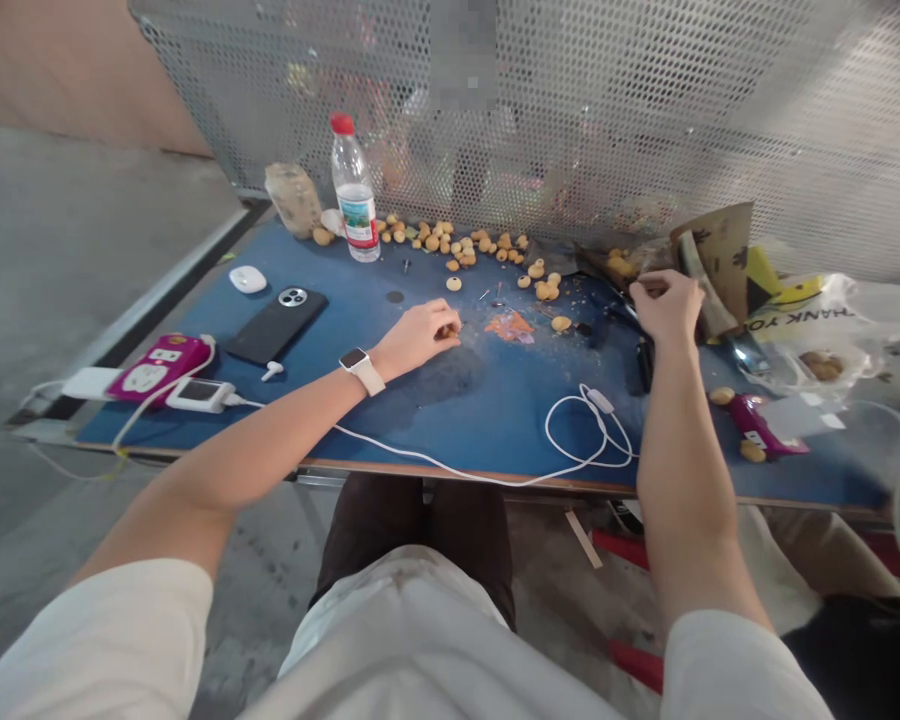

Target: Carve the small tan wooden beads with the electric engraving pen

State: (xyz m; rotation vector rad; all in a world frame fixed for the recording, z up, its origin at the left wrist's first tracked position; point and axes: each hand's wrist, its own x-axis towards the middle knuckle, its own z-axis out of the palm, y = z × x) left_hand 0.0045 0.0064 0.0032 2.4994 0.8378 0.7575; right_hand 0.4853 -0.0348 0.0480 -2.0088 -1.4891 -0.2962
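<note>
My left hand (420, 338), with a white-strapped watch on its wrist, rests on the blue table (495, 400). Its fingers curl round a small brownish piece whose kind I cannot make out. At the right, my right hand (667, 300) is bent down over dark tools and packaging (712, 260), its fingers pressed together; what they hold, if anything, is hidden. Many small round tan pieces (439, 235) lie along the mesh panel. Between my hands is a patch of orange and purple scraps (510, 326), with one tan piece (561, 324) beside it.
A water bottle (357, 200) stands at the back left. Nearer are a phone (277, 325), an earbud case (248, 279) and a purple power strip (161, 368). A white cable (435, 462) runs along the front edge. Plastic bags (832, 320) lie far right; a seated person's leg (825, 550) shows below.
</note>
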